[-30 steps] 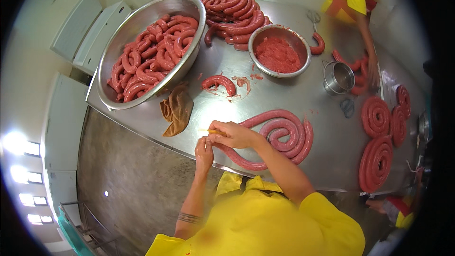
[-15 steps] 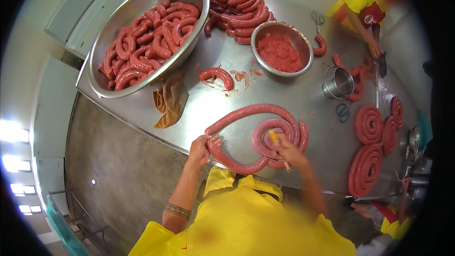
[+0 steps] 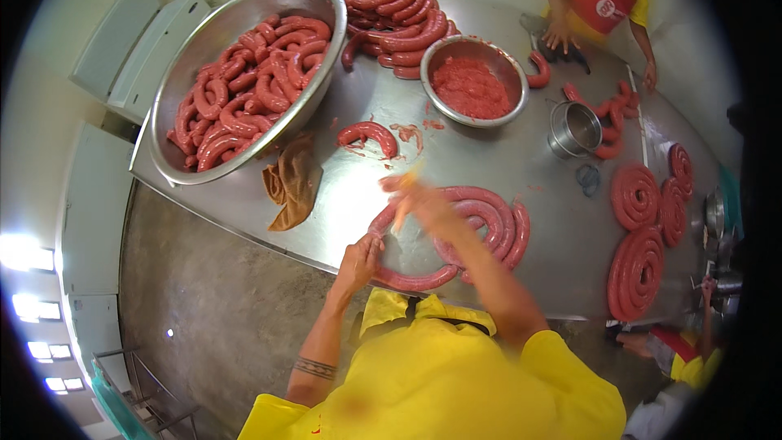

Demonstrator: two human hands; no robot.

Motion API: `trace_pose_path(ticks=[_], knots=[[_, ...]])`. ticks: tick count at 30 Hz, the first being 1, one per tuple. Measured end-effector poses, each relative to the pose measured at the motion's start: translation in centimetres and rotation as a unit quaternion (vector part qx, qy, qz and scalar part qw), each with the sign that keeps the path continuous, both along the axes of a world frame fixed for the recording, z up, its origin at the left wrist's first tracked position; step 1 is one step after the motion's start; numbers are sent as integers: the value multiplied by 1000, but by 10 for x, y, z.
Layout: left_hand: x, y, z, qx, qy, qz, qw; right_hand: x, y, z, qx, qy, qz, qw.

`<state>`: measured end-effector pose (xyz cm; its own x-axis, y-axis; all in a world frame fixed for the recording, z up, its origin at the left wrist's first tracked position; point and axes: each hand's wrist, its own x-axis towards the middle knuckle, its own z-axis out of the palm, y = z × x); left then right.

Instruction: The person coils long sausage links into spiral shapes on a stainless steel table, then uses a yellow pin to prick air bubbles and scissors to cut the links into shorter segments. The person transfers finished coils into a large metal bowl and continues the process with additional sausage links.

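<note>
A long raw sausage [image 3: 419, 282] lies in a loose coil on the steel table in front of me. My left hand [image 3: 359, 262] is closed around the sausage at the coil's left bend. Above that bend, my right hand [image 3: 417, 198] is smeared by motion. It grips a small, thin tool with a yellow part [image 3: 415, 170]; the blur hides its exact kind. Beyond my right hand lies a short curved sausage [image 3: 368, 137], with scraps of meat and casing [image 3: 407, 135] beside it.
A large steel basin [image 3: 331, 73] of sausages stands far left, with a brown cloth [image 3: 292, 183] below it. Stacked sausages [image 3: 407, 20], a bowl [image 3: 521, 85] of minced meat, a small pot [image 3: 562, 134] and scissors [image 3: 588, 179] are farther off. Coiled sausages [image 3: 635, 273] lie right; a co-worker [image 3: 603, 0] stands far right.
My right hand has swung left and away from the coil's centre with the yellow tool. My left hand has shifted slightly right, drawing the left bend inward. The co-worker has straightened and moved both hands.
</note>
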<state>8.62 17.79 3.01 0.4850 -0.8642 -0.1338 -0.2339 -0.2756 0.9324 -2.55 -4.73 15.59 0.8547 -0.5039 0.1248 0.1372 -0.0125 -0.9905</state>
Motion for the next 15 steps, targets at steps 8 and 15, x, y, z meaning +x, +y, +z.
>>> trace_pose_path(ticks=[8, 15], knots=[[-34, -31, 3, -40, -120, -130, 983, -195, -104, -4, 271, -223, -269, 897], [-31, -19, -4, 134, 220, 24, 966, -256, 11, -117, -91, 382, -407, 825]])
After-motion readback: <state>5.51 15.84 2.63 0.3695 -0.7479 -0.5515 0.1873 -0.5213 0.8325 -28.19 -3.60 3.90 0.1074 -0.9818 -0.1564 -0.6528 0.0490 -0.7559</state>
